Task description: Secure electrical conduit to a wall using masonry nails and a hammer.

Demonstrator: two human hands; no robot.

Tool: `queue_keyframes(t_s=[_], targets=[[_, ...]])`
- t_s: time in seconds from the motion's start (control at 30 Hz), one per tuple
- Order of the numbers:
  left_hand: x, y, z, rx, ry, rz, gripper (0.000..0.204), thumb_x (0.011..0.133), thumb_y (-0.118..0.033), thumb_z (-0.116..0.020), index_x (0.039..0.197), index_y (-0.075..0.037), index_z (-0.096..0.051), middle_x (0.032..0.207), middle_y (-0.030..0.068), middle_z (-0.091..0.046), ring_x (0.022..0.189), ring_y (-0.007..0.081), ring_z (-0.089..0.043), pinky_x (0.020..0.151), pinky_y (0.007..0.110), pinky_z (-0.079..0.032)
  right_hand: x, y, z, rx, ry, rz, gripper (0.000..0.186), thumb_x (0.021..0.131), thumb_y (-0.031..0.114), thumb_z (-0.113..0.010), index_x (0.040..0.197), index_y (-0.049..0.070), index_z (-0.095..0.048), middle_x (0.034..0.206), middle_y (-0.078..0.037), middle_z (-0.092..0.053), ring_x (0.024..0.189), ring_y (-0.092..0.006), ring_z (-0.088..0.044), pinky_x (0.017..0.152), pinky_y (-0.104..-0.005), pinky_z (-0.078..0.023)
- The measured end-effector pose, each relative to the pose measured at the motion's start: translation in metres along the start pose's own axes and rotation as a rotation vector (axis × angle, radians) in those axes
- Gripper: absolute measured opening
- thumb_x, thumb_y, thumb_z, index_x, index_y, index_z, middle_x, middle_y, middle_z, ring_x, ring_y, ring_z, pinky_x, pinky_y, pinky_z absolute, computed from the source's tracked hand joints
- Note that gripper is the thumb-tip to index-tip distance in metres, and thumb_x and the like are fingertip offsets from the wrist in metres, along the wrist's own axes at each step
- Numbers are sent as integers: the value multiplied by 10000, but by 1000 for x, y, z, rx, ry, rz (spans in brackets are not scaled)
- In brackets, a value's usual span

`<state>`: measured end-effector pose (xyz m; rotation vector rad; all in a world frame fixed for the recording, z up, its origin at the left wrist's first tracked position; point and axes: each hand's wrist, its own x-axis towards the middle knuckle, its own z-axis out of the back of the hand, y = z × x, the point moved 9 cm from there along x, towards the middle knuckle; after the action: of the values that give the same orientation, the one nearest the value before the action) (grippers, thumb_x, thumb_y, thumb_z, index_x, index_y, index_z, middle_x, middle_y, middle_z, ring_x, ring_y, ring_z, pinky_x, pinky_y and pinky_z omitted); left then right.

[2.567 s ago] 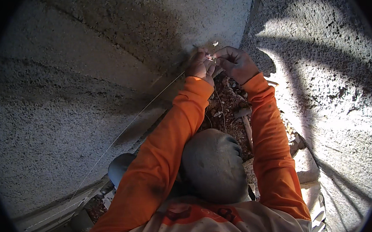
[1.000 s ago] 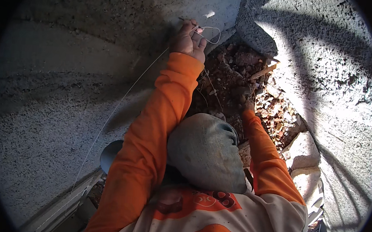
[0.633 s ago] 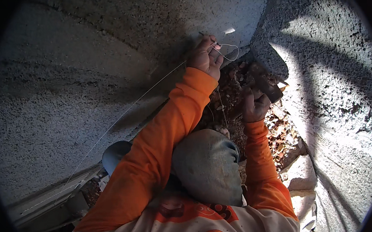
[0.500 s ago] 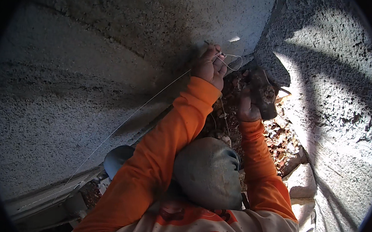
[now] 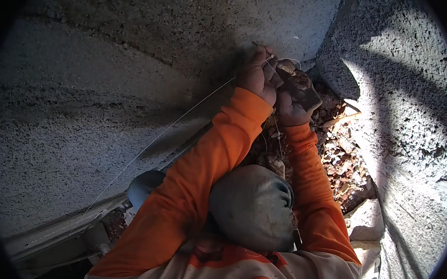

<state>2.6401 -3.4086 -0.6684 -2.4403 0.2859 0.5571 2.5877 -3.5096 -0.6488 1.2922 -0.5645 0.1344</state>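
Observation:
My left hand (image 5: 257, 74) is closed against the concrete wall, its fingers pinching a white string (image 5: 179, 118). The string runs taut down to the lower left, and a loose loop of it curls out beyond my fingers. Whether a nail is also in the pinch is hidden. Just to the right, my right hand (image 5: 293, 109) is wrapped round a hammer (image 5: 302, 87). Its dark, blocky head is tilted up beside my left fingers; the grip is mostly hidden under the head. Slack string ends dangle below my left wrist.
A rough concrete wall (image 5: 108, 79) fills the left, and a sunlit rough wall (image 5: 411, 121) rises on the right. Dry leaves and rubble (image 5: 341, 158) lie in the narrow gap. A pale stone block (image 5: 365, 222) stands at lower right. My bent knee (image 5: 252, 206) is below my hands.
My right hand has moved left and up with the hammer, bringing its head close to my left fingers. The left hand stays at the wall, still pinching the string.

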Motion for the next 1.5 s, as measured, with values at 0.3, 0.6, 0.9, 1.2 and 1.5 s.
queue_keyframes(t_s=[0.3,0.6,0.9,1.2,1.5], targets=[[-1,0,-2,-11,5,-20,123,799,-299,-524,829,-180,-537,839,-53,-485,800,93,-436,648,277,-358,13,16,-5,-26,24,144,197,705,30,-440,835,-32,-574,717,-102,-577,653,-197,-566,592,-297,-444],[6,-4,12,67,-67,-70,130,815,-297,-502,856,-177,-527,827,-44,-520,795,103,-487,683,310,-372,5,-29,-5,380,-152,-30,210,712,33,-466,902,-36,-521,807,-107,-577,739,-183,-551,647,-287,-440],[8,-10,16,132,-144,-87,149,797,-311,-525,859,-176,-538,837,-65,-520,787,103,-480,704,314,-361,6,-24,0,-8,-161,142,102,749,37,-502,824,-20,-541,659,-47,-549,568,-101,-505,498,-238,-393],[14,-7,0,66,87,-54,158,805,-338,-502,851,-190,-537,835,-65,-514,846,102,-445,716,325,-317,17,-30,-4,238,-196,117,53,752,27,-490,726,2,-528,583,-14,-522,508,-83,-483,455,-217,-367],[10,-13,20,134,-151,-149,184,729,-315,-534,785,-145,-579,765,-15,-520,664,96,-449,544,240,-303,1,-14,-14,171,-131,27,52,749,52,-534,744,1,-542,657,-30,-553,601,-70,-487,540,-228,-396]])
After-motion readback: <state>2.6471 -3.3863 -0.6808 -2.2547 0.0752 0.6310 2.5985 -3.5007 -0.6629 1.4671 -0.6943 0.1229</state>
